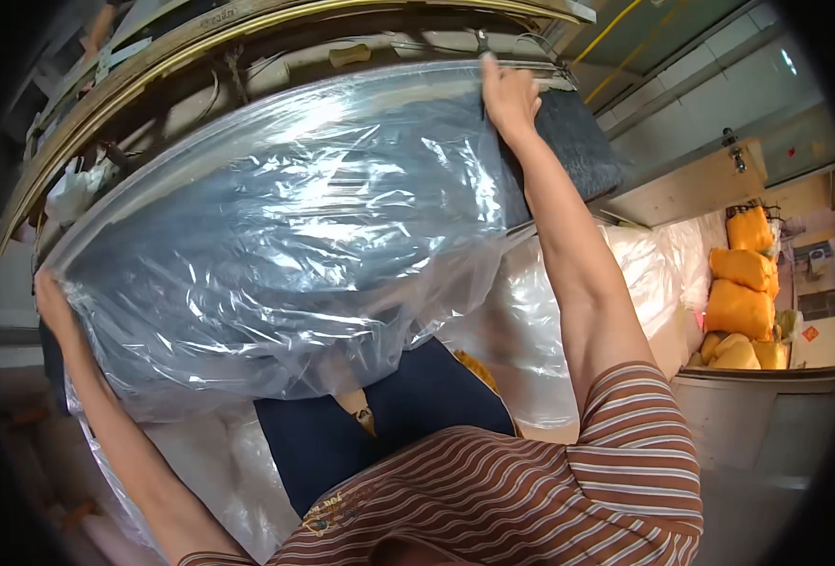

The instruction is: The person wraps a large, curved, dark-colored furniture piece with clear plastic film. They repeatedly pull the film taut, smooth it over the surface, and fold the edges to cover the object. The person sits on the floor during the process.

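Note:
A wide sheet of clear plastic film [276, 236] lies wrinkled over a dark grey surface [573, 141]. Its near edge hangs loosely in front of me. At the far left, my left hand [51, 292] is closed on the film's corner. My right hand [512, 99] is closed at the far right corner of the film, up against a long rail [342, 77]. A small dark knob-like piece with a metal tip [484, 42] sticks out past its fingers. What lies inside that grip is hidden.
Behind the rail runs a long wooden beam [153, 71] with wires below it. More clear plastic [531, 330] hangs beneath the surface's near edge. To the right are a wooden board [691, 189] and several stacked orange bundles [743, 307].

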